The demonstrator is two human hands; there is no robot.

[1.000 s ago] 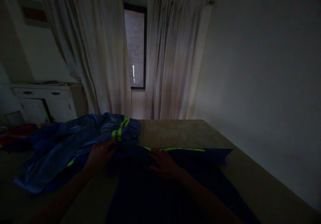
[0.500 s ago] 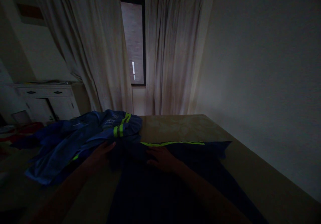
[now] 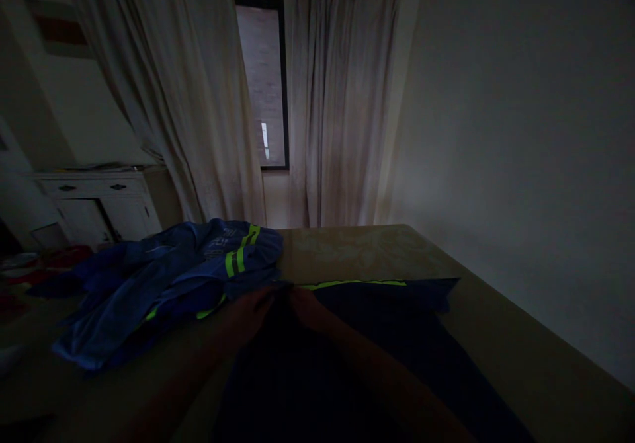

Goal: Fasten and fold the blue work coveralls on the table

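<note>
A dark navy garment (image 3: 377,337) with a yellow-green stripe along its far edge lies spread on the table (image 3: 357,251). My left hand (image 3: 251,311) and my right hand (image 3: 307,307) rest close together on the garment's far left part, just below the stripe. The room is dim and both hands are blurred, so their fingers do not show clearly. A crumpled lighter blue garment (image 3: 163,278) with yellow-green bands lies heaped just left of my left hand.
Pale curtains (image 3: 208,99) hang on both sides of a narrow window (image 3: 262,79) behind the table. A white cabinet (image 3: 94,198) stands at the back left. A plain wall (image 3: 520,132) runs along the table's right side. Reddish items (image 3: 49,261) lie at the far left.
Both hands have slid toward each other across the navy garment and now nearly meet near its far edge. The view has shifted slightly.
</note>
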